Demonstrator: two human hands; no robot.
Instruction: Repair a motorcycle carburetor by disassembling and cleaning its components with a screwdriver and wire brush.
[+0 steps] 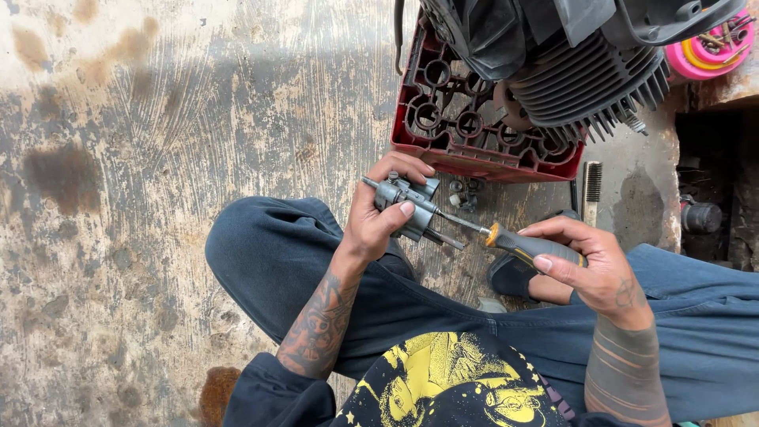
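Note:
My left hand [378, 217] grips a small grey metal carburetor [407, 204] over my lap, thumb pressed on its side. My right hand [589, 265] holds a screwdriver [528, 243] with a grey and orange handle. Its thin shaft points left, and the tip meets the carburetor's body. I sit cross-legged on the floor in dark blue trousers.
A red plastic crate [443, 138] lies upside down on the stained concrete floor ahead, with a finned engine cylinder [589, 83] resting on it. Small metal parts [465, 194] lie by the crate. A wire brush [591, 190] is at the right, a pink container [704, 51] at the top right.

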